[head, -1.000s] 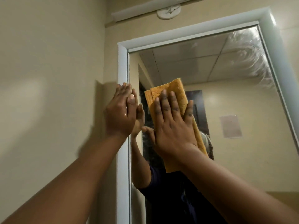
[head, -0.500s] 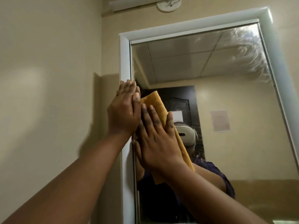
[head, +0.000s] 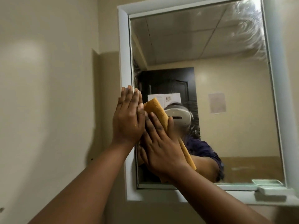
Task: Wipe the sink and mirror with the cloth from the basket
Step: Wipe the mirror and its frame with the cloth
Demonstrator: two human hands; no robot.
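Most of the cloth [head: 157, 110] is hidden beneath the fingers [head: 153, 125] of the right hand [head: 161, 149]; only strips above and to the right of them are seen. The mirror [head: 210, 78] is cut off at the top edge, and swirled smears blur its upper right corner.

Plain beige wall [head: 48, 78] takes up the whole left side. Low on the right, a pale soap dish [head: 273, 192] sits on the white ledge [head: 210, 195], with a bit of wall [head: 145, 212] below.

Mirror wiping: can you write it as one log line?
step: wiping mirror | right hand: pressing cloth flat | left hand: flat on frame
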